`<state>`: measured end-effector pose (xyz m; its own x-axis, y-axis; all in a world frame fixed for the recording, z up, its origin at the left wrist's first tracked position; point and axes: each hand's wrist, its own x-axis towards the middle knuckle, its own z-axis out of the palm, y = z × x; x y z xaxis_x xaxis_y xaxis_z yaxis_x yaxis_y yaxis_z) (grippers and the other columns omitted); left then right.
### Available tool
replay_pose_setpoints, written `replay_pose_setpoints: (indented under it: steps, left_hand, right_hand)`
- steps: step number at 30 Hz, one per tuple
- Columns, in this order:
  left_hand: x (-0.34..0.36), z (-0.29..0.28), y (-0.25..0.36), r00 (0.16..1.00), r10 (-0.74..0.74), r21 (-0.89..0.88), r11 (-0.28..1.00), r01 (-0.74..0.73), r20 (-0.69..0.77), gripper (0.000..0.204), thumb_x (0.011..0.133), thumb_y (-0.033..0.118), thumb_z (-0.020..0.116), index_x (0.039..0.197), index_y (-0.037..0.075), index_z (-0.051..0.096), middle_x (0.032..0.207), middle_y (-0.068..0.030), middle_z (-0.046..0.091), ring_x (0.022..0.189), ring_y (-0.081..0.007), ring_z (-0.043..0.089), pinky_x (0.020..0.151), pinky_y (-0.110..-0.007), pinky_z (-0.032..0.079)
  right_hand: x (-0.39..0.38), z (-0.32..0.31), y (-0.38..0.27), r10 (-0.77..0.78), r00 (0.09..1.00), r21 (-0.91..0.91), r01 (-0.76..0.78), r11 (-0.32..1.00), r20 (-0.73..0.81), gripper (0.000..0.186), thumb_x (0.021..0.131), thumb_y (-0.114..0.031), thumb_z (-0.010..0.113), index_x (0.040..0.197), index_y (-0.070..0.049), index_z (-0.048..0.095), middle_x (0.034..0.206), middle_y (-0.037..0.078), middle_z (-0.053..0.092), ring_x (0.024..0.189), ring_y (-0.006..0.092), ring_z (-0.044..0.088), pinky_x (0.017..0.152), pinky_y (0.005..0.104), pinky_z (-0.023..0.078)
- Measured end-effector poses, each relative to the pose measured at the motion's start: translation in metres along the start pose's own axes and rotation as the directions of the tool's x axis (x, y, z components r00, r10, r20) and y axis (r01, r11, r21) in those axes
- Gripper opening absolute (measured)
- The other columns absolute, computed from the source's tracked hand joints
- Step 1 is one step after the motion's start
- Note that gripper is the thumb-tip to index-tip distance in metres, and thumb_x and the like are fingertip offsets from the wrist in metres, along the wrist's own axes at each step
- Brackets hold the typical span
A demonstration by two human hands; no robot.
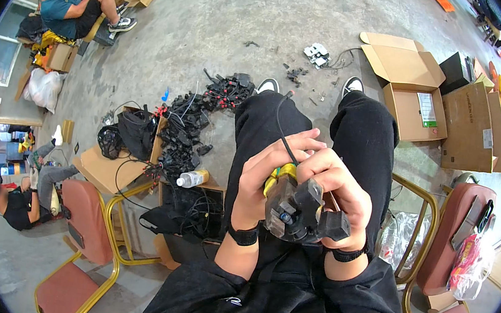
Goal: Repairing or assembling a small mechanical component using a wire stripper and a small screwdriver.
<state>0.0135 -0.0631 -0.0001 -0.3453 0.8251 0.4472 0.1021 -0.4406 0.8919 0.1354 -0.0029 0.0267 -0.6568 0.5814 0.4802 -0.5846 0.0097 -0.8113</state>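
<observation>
Above my lap, my left hand (260,179) and my right hand (342,195) are closed around a dark, bulky plastic-and-metal device (293,214). A yellow wrapping (279,175) shows beside my left fingers on the device. From its top a black cable (287,133) runs up between my knees to a small reddish tip. My fingers meet over the upper part of the device and partly hide it. Black straps circle both wrists.
A heap of black parts (185,136), open cartons (407,112), a white mechanism (316,55) and a water bottle (192,178) lie around me. Padded chairs (83,218) flank me on both sides. Two people sit at left, one higher (63,14), one lower (16,207).
</observation>
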Motion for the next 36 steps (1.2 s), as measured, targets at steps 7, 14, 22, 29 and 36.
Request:
replay_pose_setpoints:
  steps: [7,14,22,29,36]
  left_hand:
    - [-0.003,0.000,-0.009,0.998,0.055,0.007,0.998,-0.055,0.008,0.030,0.073,0.005,0.071,0.099,0.000,0.056,0.108,-0.0233,0.062,0.110,-0.0376,0.057,0.088,-0.042,0.048]
    - [-0.001,0.002,-0.012,0.994,0.107,-0.020,0.994,-0.107,0.001,0.031,0.074,0.006,0.070,0.101,0.001,0.056,0.110,-0.0240,0.061,0.112,-0.0385,0.056,0.090,-0.043,0.047]
    - [0.000,0.004,-0.009,0.993,0.119,0.025,0.993,-0.119,-0.010,0.031,0.076,0.007,0.069,0.103,0.001,0.055,0.112,-0.0244,0.060,0.114,-0.0398,0.054,0.088,-0.042,0.048]
    - [-0.001,0.003,-0.006,0.996,0.090,0.024,0.996,-0.090,-0.018,0.032,0.075,0.008,0.070,0.102,0.001,0.054,0.110,-0.0242,0.061,0.113,-0.0403,0.054,0.087,-0.042,0.048]
    - [-0.007,0.003,-0.009,0.998,0.065,-0.033,0.997,-0.066,-0.013,0.029,0.073,0.008,0.071,0.097,0.000,0.055,0.110,-0.0243,0.060,0.111,-0.0397,0.056,0.089,-0.045,0.047]
  right_hand:
    - [0.002,0.000,-0.005,0.072,0.997,0.020,-0.072,0.997,-0.004,0.021,0.075,0.005,0.054,0.096,0.000,0.055,0.100,0.010,0.053,0.083,0.0146,0.048,0.071,0.0232,0.039]
    - [0.001,0.001,-0.008,0.072,0.997,0.003,-0.072,0.997,-0.013,0.021,0.076,0.006,0.053,0.096,0.000,0.055,0.100,0.011,0.054,0.086,0.0166,0.050,0.074,0.0253,0.041]
    - [0.001,0.000,-0.010,0.110,0.994,0.031,-0.110,0.993,-0.005,0.020,0.076,0.006,0.052,0.095,0.000,0.054,0.098,0.012,0.053,0.085,0.0198,0.050,0.072,0.0262,0.040]
    - [0.001,0.001,-0.012,0.122,0.993,0.026,-0.122,0.992,0.004,0.020,0.075,0.006,0.051,0.094,0.000,0.054,0.096,0.012,0.053,0.084,0.0198,0.049,0.072,0.0267,0.040]
    - [0.002,-0.002,-0.010,0.072,0.996,-0.019,-0.072,0.997,0.045,0.019,0.074,0.005,0.050,0.093,0.001,0.053,0.094,0.012,0.053,0.084,0.0210,0.049,0.075,0.0281,0.040]
